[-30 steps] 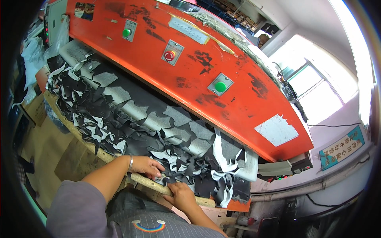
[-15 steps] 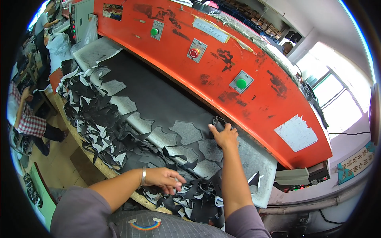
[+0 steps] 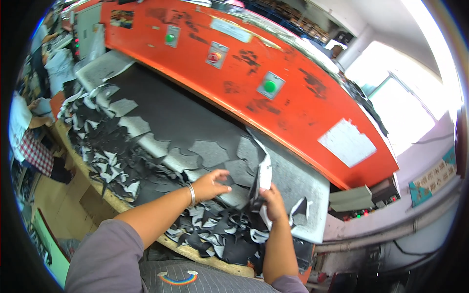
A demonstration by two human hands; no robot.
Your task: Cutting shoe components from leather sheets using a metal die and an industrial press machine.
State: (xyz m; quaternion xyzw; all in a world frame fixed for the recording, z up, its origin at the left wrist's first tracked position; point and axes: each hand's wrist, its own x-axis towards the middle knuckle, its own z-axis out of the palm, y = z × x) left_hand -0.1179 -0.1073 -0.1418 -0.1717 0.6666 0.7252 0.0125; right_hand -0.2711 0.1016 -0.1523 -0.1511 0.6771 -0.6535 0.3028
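My right hand [image 3: 274, 202] pinches a ragged strip of sheet material [image 3: 265, 171], black on one face and white on the other. The strip stands up from the pale cutting bed [image 3: 305, 188] and trails toward the red machine. To its left, my left hand [image 3: 211, 185] hovers over the bed's near edge, fingers apart and holding nothing. A large black sheet [image 3: 181, 110] lies across the bed, its near edge notched with curved cut-outs. Below both hands spreads a heap of black and white offcuts [image 3: 215, 234].
A red machine beam [image 3: 244, 95] spans the bed's far side, with two green buttons and a red one. A wooden ledge [image 3: 105, 190] borders the offcuts. At the far left stands a person in a checked garment [image 3: 35, 151]. A window [image 3: 400, 97] is at right.
My right hand has come back from beside the red beam toward me, lifting the strip. My left hand has risen from the offcuts, its fingers spread wider. The view has shifted somewhat.
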